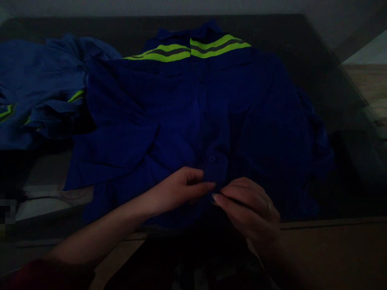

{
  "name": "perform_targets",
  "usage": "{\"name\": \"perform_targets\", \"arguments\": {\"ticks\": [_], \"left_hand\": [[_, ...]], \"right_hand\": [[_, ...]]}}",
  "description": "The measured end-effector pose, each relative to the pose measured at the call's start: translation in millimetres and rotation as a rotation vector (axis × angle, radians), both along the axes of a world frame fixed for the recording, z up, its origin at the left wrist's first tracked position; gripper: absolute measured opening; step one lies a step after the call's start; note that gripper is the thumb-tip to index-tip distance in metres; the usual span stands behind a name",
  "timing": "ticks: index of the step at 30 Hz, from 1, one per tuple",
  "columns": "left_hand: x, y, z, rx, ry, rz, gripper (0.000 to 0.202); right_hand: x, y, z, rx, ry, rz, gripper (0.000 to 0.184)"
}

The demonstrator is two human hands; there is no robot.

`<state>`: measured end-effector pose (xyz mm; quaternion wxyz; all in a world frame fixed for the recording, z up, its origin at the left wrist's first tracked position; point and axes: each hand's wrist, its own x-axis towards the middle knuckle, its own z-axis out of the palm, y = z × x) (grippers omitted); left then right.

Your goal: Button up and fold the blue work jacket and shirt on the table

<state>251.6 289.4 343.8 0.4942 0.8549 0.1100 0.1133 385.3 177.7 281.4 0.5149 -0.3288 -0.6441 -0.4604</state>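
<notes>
A dark blue work shirt (175, 104) lies front side up, its collar away from me and a yellow-green reflective band (208, 47) across the chest. Down its middle runs the front placket, with a button (212, 159) showing just above my hands. My left hand (184, 186) pinches the shirt's front near the lower hem, thumb and fingers pressed on the cloth. Close beside it on the right, my right hand (250, 205) grips the placket edge between thumb and fingers. A ring is on one of its fingers. The cloth between the fingertips is dark and partly hidden.
A lighter blue garment (39, 80) with yellow-green strips lies crumpled at the left. Both garments rest on a dark table (317, 52), whose near edge runs just below the shirt's hem. A pale wall stands behind. The scene is dimly lit.
</notes>
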Motion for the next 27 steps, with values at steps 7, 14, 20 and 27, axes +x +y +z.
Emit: {"name": "perform_targets", "arguments": {"ticks": [7,14,20,27], "left_hand": [[-11.0,-10.3,-2.1,0.108,-0.191,0.062,0.040],[-20.5,-26.9,-20.1,0.844,-0.268,-0.005,0.050],[-27.2,-11.3,-48.4,1.321,-0.564,0.079,0.037],[-43.0,-16.6,-48.1,1.532,-0.880,0.008,0.020]], "right_hand": [[5.5,1.1,-4.9,-0.073,0.095,0.171,0.028],[6.2,-21.2,-16.9,-0.113,0.162,0.025,0.027],[17.6,-44.3,-1.2,-0.299,0.054,0.019,0.025],[8.1,-63.1,6.5,-0.423,-0.058,0.001,0.021]]}}
